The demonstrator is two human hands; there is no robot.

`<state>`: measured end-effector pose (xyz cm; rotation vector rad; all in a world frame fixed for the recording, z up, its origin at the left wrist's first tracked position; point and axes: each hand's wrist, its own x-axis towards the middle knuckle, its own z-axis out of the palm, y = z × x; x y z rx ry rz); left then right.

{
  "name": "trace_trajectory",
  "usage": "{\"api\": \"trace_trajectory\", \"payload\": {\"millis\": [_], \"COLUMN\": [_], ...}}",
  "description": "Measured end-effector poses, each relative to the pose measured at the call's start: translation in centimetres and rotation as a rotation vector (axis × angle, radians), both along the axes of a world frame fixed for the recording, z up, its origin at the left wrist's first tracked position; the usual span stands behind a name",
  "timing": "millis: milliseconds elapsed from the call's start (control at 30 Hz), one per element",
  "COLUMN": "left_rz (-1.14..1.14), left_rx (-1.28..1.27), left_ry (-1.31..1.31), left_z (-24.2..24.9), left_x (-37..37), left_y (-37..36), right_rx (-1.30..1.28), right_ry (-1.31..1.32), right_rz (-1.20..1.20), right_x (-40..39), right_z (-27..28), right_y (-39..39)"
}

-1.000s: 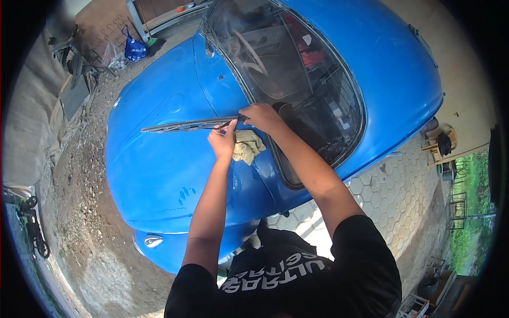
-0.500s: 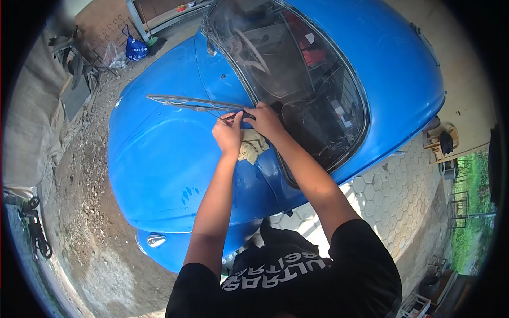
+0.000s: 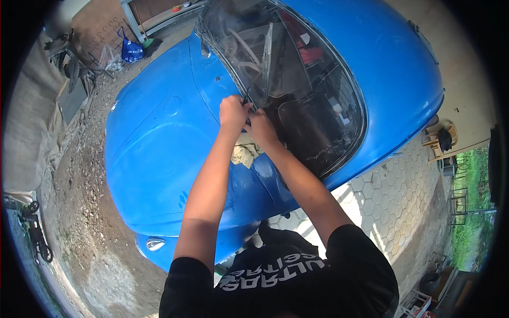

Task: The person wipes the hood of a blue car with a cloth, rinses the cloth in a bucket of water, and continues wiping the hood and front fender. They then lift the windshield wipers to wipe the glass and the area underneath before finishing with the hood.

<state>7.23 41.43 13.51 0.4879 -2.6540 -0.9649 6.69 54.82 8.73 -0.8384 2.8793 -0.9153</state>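
Both my hands meet at the lower edge of the windshield (image 3: 302, 114) of a blue car (image 3: 159, 143). My left hand (image 3: 232, 112) is closed on the dark wiper arm near its base. Close against it, my right hand (image 3: 260, 127) has its fingers closed round the same part, with the fingertips partly hidden. The wiper blade (image 3: 268, 55) stands over the glass, pointing away from me. A crumpled beige cloth (image 3: 245, 152) lies on the car body just below my hands.
A headlamp or signal light (image 3: 155, 244) sits on the near fender. Beyond the car are a blue bag (image 3: 131, 50) and a wooden chair (image 3: 444, 142). Hexagonal paving (image 3: 392, 196) lies at the right, and a small bike-like object (image 3: 38, 233) at the far left.
The wiper blade has swung from over the hood to over the windshield. My left hand has moved up and turned, back of the hand now showing; my right hand has shifted slightly down.
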Motion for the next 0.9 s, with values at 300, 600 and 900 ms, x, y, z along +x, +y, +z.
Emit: {"api": "trace_trajectory", "payload": {"millis": [300, 600, 900], "left_rz": [-0.073, -0.058, 0.228], "left_rx": [-0.046, 0.061, -0.217], "left_ry": [-0.062, -0.003, 0.253], "left_z": [0.8, -0.3, -10.3], "left_x": [-1.4, -0.1, 18.0], "left_y": [0.1, -0.9, -4.9], "right_rx": [-0.141, -0.225, 0.132], "right_ry": [0.072, 0.029, 0.423], "right_rz": [-0.042, -0.138, 0.148], "right_x": [-0.1, 1.8, 10.3], "right_z": [-2.6, -1.5, -4.0], "right_y": [0.1, 0.3, 2.3]}}
